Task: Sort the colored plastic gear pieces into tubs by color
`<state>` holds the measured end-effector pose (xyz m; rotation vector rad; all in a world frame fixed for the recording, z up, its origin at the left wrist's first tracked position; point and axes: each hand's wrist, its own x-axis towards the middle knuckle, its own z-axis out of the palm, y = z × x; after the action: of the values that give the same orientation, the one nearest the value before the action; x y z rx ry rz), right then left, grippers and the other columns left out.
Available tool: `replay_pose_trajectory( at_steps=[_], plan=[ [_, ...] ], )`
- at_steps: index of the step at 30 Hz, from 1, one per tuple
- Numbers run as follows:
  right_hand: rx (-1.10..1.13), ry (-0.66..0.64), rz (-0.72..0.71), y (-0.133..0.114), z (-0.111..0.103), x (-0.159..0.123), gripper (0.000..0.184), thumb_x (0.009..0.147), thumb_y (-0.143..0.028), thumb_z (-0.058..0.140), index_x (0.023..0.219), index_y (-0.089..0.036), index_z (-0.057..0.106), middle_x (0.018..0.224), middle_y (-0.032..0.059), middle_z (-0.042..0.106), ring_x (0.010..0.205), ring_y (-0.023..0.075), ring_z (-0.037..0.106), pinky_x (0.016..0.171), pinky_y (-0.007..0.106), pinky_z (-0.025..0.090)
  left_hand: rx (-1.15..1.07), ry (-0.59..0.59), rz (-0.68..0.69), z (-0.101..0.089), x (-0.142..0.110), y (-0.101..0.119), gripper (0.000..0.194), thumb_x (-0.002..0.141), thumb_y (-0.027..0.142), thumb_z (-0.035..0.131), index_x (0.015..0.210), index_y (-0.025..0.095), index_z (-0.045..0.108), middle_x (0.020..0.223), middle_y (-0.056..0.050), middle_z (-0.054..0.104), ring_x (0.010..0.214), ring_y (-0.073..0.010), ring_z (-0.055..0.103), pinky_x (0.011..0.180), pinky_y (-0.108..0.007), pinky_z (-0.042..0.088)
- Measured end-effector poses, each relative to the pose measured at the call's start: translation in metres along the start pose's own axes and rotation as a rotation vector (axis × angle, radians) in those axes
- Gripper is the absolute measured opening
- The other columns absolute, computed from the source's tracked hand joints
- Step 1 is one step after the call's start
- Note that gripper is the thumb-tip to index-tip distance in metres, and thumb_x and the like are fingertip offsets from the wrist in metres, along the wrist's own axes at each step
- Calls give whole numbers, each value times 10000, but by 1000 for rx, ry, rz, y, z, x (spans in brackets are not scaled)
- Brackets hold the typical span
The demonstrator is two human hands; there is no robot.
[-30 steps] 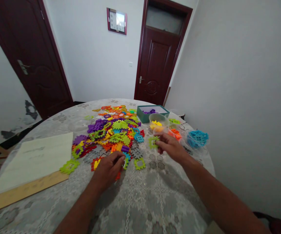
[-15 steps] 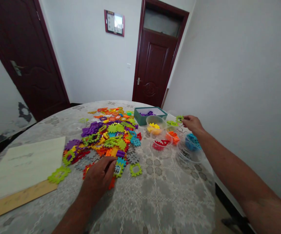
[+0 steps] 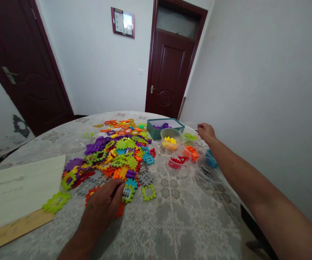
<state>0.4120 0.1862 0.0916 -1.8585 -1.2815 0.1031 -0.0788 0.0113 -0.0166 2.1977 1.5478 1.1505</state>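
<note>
A heap of coloured plastic interlocking tiles covers the middle of the round table. My left hand lies flat at the heap's near edge. Its fingers rest on a red-orange tile and touch a green window tile. My right hand reaches far right, just beyond a clear bowl of green tiles. Its fingers are curled, and I cannot see anything in them.
A teal box holds purple tiles. Clear bowls hold yellow, red, orange and blue tiles. A pale sheet on cardboard lies left. Loose green frames lie near. Two dark doors stand behind.
My right hand carried a green tile from the heap's near side out to the far bowls; the tile no longer shows in it. My left hand flattened onto the tiles.
</note>
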Motion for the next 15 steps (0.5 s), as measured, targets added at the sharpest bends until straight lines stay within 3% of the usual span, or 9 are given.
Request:
replay_pose_trajectory(
  at_steps=[3, 6, 11, 15],
  plan=[
    [68, 32, -37, -13, 3, -29, 370, 863, -208, 526, 1163, -123, 725, 1024, 113, 778, 869, 179, 731, 725, 259, 590, 7, -6, 17, 1, 0, -1, 293, 999, 462, 515, 988, 254, 721, 949, -45, 783, 822, -222, 728, 792, -320, 543],
    [273, -23, -143, -31, 12, -79, 320, 875, -231, 508, 1090, -144, 728, 1037, 99, 765, 843, 182, 733, 712, 279, 606, 33, -25, 27, 1, -1, 0, 276, 1011, 423, 504, 999, 244, 713, 950, -46, 769, 835, -217, 722, 788, -322, 530],
    [360, -408, -263, -69, 35, -180, 247, 920, -270, 554, 1074, -197, 733, 958, 66, 754, 780, 182, 710, 672, 288, 586, 97, -50, 26, 0, -2, 6, 257, 1015, 365, 477, 1000, 230, 695, 959, -68, 746, 893, -230, 701, 851, -354, 530],
    [237, -719, -478, -86, 65, -239, 276, 941, -217, 575, 1178, -240, 714, 1113, 66, 751, 909, 201, 712, 847, 360, 582, 136, -28, 34, 0, -2, 8, 236, 1016, 310, 465, 1060, 217, 677, 1036, -92, 741, 975, -241, 685, 906, -373, 526]
  ],
)
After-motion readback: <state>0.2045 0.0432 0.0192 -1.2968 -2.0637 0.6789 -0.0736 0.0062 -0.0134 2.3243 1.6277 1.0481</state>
